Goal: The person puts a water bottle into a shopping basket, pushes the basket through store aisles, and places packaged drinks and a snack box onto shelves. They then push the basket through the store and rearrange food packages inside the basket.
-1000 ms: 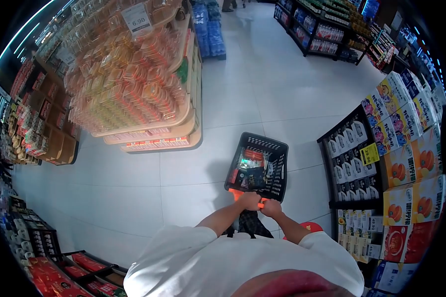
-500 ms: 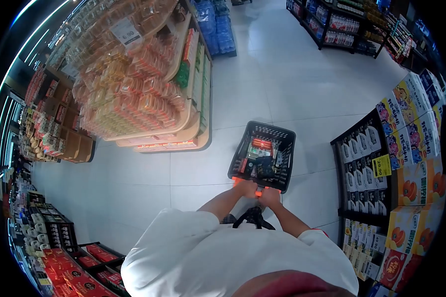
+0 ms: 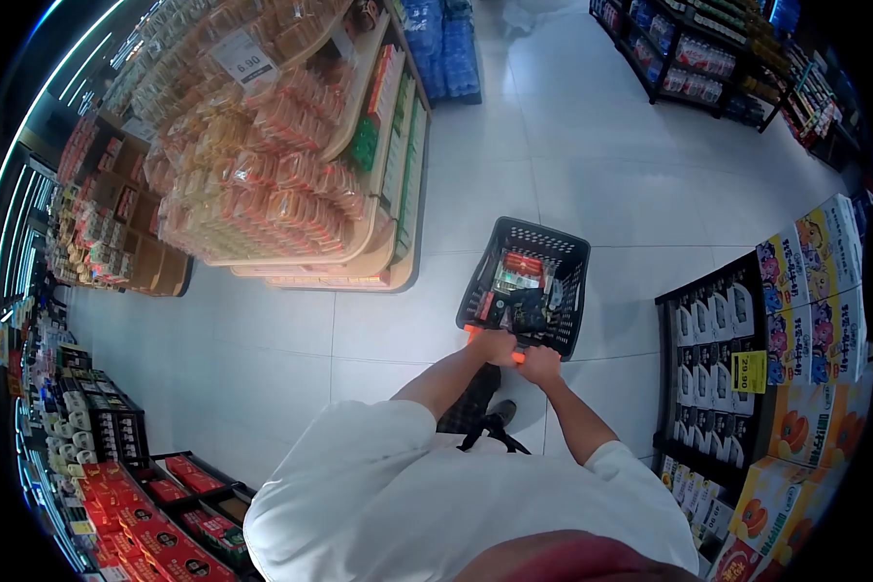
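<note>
Left hand [image 3: 496, 347]: curled tight around the orange handle [image 3: 519, 359], left of centre. Right hand [image 3: 540, 366]: closed on the same handle, just beside the left.

Black basket [image 3: 575, 301]: ahead of both hands, at the handle's far side, low over the pale floor [image 3: 262, 339]; from where I stand, any wheels are hidden. Contents: red pack [image 3: 523, 264], far part; dark packet [image 3: 528, 312], nearer; others too small to name. Risk: loose goods could slide if it stopped sharply.

Shoe [image 3: 502, 410]: near side, behind the basket. Risk: a long stride might clip it.

Wooden display stand [image 3: 361, 248]: left, laden with clear tubs [image 3: 291, 209]. Risk: a wide left swing could knock its corner.

Black rack [image 3: 663, 388]: right, beside stacked cartons [image 3: 795, 427]. Risk: drifting right could jolt both.
</note>
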The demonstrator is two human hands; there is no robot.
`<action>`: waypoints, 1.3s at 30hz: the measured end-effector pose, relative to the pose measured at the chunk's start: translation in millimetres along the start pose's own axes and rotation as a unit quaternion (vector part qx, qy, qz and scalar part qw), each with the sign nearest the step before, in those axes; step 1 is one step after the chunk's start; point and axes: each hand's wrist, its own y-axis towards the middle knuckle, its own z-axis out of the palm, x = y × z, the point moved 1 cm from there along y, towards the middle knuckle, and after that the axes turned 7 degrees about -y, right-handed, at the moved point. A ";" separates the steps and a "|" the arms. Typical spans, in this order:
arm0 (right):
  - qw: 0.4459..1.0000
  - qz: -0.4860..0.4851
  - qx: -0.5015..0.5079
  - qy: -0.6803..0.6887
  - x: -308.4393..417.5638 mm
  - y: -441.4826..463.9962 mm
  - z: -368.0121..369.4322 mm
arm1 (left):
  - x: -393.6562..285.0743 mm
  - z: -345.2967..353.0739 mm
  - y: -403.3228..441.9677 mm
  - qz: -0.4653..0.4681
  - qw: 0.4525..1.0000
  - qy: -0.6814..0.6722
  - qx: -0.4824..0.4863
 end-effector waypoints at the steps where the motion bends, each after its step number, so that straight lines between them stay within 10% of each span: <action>1: 1.000 0.006 0.003 -0.001 -3.4 6.1 -7.0 | 0.6 -4.0 6.7 -0.001 1.000 -0.007 0.001; 11: 0.998 -0.016 0.059 -0.024 -54.4 89.2 -46.0 | 1.2 -72.7 65.2 0.010 0.996 -0.082 -0.030; 23: 0.986 -0.028 0.153 -0.068 -94.2 164.0 -97.7 | 17.4 -126.3 161.6 0.005 0.967 -0.182 0.177; 39: 0.986 -0.086 0.106 -0.092 -140.7 268.5 -142.3 | 33.3 -194.4 221.4 0.037 0.988 -0.142 -0.047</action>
